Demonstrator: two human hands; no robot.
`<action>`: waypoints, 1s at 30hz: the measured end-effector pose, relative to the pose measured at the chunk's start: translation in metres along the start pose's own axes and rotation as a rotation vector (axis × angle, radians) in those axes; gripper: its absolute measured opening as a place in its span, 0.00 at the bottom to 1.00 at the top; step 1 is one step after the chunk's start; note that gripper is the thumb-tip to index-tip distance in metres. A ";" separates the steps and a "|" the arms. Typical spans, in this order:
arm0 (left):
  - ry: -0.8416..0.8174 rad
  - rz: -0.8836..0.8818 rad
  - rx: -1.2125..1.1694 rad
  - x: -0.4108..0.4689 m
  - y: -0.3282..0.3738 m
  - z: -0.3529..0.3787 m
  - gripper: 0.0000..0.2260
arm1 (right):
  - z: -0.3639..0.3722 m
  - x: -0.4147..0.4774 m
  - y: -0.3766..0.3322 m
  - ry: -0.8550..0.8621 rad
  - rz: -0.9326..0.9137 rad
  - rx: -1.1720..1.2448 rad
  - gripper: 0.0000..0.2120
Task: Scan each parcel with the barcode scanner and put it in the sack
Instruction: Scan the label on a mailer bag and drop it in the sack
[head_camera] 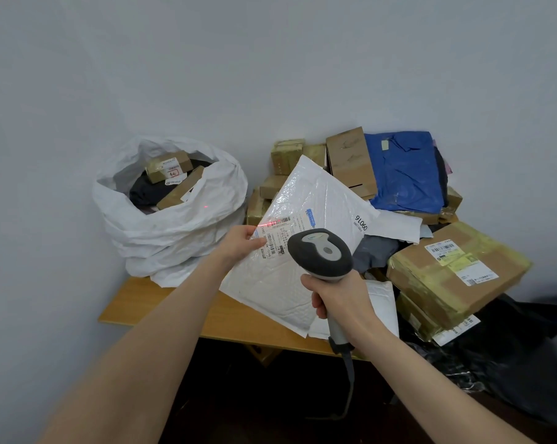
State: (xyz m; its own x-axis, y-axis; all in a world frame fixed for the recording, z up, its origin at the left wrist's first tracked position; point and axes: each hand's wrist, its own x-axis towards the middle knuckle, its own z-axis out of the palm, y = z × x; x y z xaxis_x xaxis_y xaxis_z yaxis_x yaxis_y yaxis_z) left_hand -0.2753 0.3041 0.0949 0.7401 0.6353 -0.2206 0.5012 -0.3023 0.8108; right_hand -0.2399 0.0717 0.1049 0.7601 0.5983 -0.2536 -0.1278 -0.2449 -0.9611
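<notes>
- Left hand: fingers pinch white bubble mailer at its left edge, thumb on shipping label.
- Right hand: fingers wrapped round barcode scanner handle, head pointed at label.
- Red scan line on barcode, just above left thumb.
- White sack open, just left of left hand, boxes inside.
- Parcel pile right of mailer, on wooden table.
</notes>
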 end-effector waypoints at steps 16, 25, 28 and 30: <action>0.034 -0.001 -0.004 -0.017 0.010 0.005 0.05 | -0.005 -0.007 -0.002 -0.060 -0.012 0.125 0.07; 0.054 0.000 0.001 -0.023 0.011 0.008 0.07 | -0.011 -0.008 0.002 -0.072 -0.013 0.043 0.11; 0.053 0.012 0.008 -0.026 0.012 0.008 0.09 | -0.014 -0.010 0.002 -0.079 -0.020 0.047 0.10; 0.058 0.013 0.011 -0.028 0.012 0.008 0.07 | -0.016 -0.012 0.003 -0.089 -0.018 0.047 0.10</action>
State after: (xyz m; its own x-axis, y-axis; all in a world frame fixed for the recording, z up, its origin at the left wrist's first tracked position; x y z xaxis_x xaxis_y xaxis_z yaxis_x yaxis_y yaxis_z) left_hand -0.2861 0.2770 0.1062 0.7194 0.6712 -0.1786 0.4970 -0.3178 0.8075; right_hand -0.2387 0.0516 0.1072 0.7029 0.6685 -0.2429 -0.1459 -0.1987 -0.9691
